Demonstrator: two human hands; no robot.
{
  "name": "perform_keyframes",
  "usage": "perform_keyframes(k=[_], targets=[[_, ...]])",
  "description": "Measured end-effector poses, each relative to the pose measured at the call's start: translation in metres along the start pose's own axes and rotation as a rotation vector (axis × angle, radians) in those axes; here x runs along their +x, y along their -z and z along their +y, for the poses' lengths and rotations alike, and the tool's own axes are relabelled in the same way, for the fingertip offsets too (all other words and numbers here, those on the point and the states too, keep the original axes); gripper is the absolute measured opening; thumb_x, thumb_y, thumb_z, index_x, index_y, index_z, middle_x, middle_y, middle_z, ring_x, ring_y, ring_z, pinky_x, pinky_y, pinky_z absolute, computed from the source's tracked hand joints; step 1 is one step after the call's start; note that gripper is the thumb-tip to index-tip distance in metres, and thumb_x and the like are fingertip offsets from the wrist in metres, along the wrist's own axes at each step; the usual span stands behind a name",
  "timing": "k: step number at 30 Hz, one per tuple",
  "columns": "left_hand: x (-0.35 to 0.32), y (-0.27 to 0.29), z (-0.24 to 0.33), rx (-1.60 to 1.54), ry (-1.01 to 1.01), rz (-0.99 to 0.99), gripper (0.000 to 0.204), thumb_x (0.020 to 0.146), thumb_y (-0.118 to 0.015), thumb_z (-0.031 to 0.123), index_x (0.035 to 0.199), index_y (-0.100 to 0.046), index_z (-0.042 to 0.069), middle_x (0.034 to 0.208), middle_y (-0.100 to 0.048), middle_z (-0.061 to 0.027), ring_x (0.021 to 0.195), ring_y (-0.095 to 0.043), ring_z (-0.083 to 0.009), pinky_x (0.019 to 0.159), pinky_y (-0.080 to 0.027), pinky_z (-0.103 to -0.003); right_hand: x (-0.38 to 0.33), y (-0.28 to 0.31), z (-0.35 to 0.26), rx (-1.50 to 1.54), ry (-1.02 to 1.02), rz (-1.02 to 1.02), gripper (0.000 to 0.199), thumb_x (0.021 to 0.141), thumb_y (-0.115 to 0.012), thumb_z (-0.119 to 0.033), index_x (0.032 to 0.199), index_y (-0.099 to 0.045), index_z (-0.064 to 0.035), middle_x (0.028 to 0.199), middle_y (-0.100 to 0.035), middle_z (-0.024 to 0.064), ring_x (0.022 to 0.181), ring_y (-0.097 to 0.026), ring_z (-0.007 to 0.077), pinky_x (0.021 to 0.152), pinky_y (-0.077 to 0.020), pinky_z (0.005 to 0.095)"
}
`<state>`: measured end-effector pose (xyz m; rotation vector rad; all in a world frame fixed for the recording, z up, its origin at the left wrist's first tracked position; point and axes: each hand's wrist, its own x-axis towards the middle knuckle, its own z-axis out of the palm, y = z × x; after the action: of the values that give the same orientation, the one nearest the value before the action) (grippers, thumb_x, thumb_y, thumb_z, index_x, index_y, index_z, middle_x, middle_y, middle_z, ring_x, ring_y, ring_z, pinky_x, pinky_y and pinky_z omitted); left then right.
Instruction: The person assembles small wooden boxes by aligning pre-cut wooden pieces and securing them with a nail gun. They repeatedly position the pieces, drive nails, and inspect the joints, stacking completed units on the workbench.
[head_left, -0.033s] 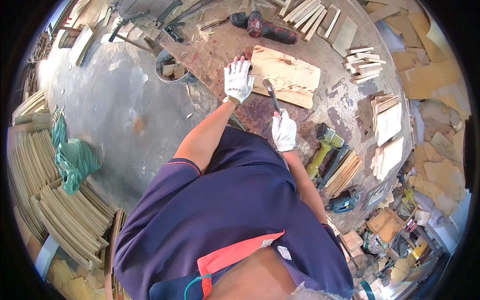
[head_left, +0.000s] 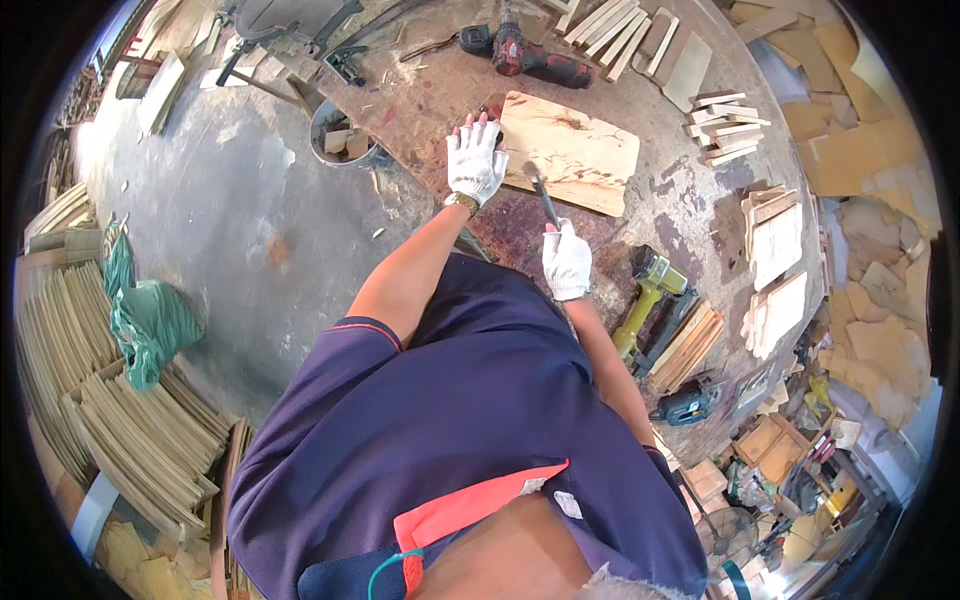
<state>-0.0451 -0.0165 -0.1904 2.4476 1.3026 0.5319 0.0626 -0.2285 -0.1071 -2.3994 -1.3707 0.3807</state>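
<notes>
A pale wooden board (head_left: 585, 150) with rounded corners and dark streaks lies flat on the workbench. At its left end rests my left hand (head_left: 475, 165) in a white fingerless glove, fingers stretched out, the thumb side touching the board's edge. My right hand (head_left: 567, 262), also gloved, is closed round the handle of a hammer (head_left: 545, 200). The hammer's head is slightly blurred and over the board's lower left part. Whether it touches the wood I cannot tell.
Beyond the board lies a red and black cordless drill (head_left: 540, 62). A yellow-green nail gun (head_left: 640, 310) lies right of my right hand, beside wood strips (head_left: 690, 345). Wood pieces (head_left: 730, 130) are piled at the right. A bucket of offcuts (head_left: 345, 135) stands left of the workbench (head_left: 660, 235).
The hammer's head has shifted slightly left and down, and my right hand a little with it. My left hand and the board stay in place.
</notes>
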Motion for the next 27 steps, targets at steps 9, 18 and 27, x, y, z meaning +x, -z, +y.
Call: perform_keyframes(k=[9,18,27], targets=[[0.012,0.005,0.002,0.014,-0.008,-0.01,0.066,0.093,-0.059,0.042,0.151,-0.046,0.013,0.157,-0.044,-0.0161,0.148,-0.034,-0.0392,0.121,-0.022,-0.057,0.063,0.045,-0.025,-0.007,0.042,0.214,0.031,0.104,-0.053,-0.031,0.093,-0.061,-0.0039,0.061,-0.06,0.0218,0.057,-0.064,0.04,0.052,-0.0492,0.0481],[0.009,0.006,0.003,-0.006,-0.03,0.036,0.059,0.092,-0.059,0.038,0.146,-0.05,0.016,0.157,-0.043,-0.0156,0.149,-0.032,-0.038,0.118,-0.024,-0.057,0.078,0.058,-0.004,-0.174,-0.027,0.01,0.033,0.103,-0.054,-0.035,0.095,-0.061,-0.004,0.071,-0.067,0.0223,0.069,-0.068,0.0419,0.064,-0.0549,0.0506],[0.013,0.011,0.004,0.029,0.0,-0.072,0.054,0.091,-0.059,0.032,0.142,-0.053,0.015,0.156,-0.044,-0.0159,0.148,-0.034,-0.0391,0.117,-0.026,-0.057,0.036,0.014,0.021,-0.07,-0.236,0.019,0.04,0.104,-0.051,-0.036,0.089,-0.06,-0.0009,0.07,-0.063,0.0271,0.067,-0.064,0.0455,0.06,-0.0491,0.0521]])
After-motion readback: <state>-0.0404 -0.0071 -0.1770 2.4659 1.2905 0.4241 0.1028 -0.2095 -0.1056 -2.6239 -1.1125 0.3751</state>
